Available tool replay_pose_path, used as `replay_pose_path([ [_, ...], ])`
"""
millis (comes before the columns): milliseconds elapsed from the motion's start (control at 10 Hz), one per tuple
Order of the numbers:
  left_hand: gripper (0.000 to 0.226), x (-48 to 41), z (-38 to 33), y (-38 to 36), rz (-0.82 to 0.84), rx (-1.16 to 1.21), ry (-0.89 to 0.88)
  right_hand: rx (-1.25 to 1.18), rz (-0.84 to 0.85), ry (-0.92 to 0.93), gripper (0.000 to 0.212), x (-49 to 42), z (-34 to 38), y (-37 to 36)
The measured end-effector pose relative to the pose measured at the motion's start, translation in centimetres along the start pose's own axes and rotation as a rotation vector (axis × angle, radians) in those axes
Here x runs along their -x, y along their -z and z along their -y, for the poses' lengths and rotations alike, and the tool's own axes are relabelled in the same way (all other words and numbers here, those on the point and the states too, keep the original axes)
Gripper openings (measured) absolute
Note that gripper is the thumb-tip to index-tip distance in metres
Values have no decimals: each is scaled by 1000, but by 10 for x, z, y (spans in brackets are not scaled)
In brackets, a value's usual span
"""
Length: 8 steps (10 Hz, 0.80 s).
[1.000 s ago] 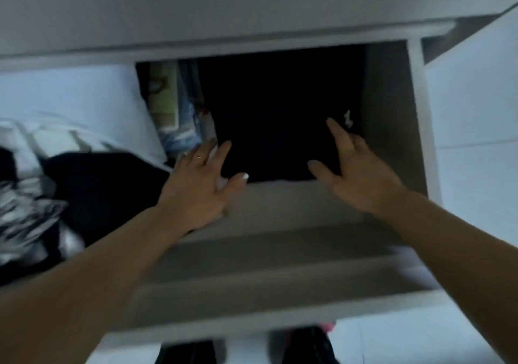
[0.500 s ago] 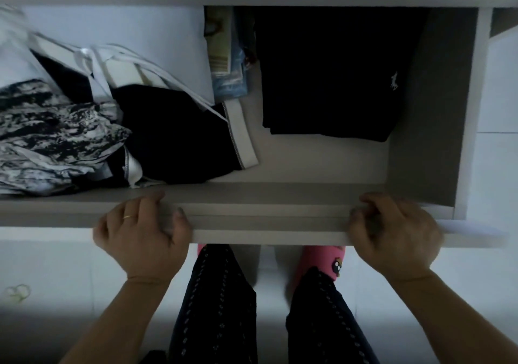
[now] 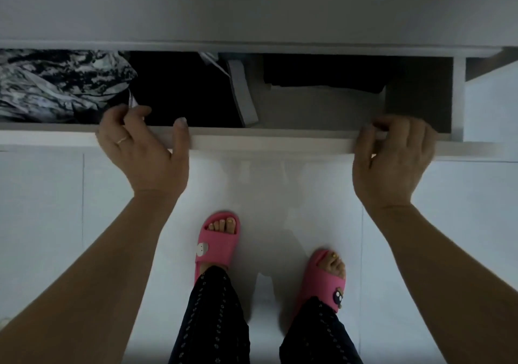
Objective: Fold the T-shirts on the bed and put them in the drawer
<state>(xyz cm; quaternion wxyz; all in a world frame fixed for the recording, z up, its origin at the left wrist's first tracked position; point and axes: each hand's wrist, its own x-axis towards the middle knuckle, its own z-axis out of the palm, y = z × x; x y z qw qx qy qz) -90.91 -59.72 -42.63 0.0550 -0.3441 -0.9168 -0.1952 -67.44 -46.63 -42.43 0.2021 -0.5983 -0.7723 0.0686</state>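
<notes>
The white drawer (image 3: 280, 142) stands only partly out of its cabinet, seen from above. My left hand (image 3: 143, 150) grips its front edge on the left, fingers curled over the rim. My right hand (image 3: 392, 156) grips the same edge on the right. Inside, a folded black T-shirt (image 3: 322, 72) lies at the right, mostly hidden under the cabinet top. At the left sit a black-and-white patterned garment (image 3: 56, 83) and a dark garment with a grey waistband (image 3: 244, 94).
The white cabinet top (image 3: 252, 7) overhangs the drawer. Below it is a white tiled floor (image 3: 56, 223). My feet in pink slippers (image 3: 218, 240) and dark patterned trousers (image 3: 213, 321) stand just in front of the drawer.
After resting inside the drawer, both hands took its front edge. The drawer has slid inward, so less of its contents shows. My feet have stepped back.
</notes>
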Motion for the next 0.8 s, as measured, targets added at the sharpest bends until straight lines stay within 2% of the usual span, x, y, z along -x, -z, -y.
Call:
replay_pose_path([
  [100, 46, 8, -18, -2, 43, 55, -25, -124, -69, -95, 26, 13, 15, -1],
  [200, 36, 14, -35, -4, 205, 141, -50, -237, 177, -160, 28, 15, 21, -5],
  [300, 51, 1, -47, -9, 347, 214, -30, -245, 395, -66, 44, -9, 25, -10],
  [500, 84, -36, -56, -1, 522, 122, 4, -142, 612, -64, 63, -63, 33, -4],
  [600, 79, -41, -62, 21, 531, 167, -7, -190, 645, -74, 65, -64, 38, 15],
  [700, 56, -53, -75, 56, 458, 309, -16, -332, 642, -134, 55, -65, 55, 47],
  [800, 29, -61, -97, 107, 414, 517, 66, -454, 603, -96, 33, -62, 84, 97],
])
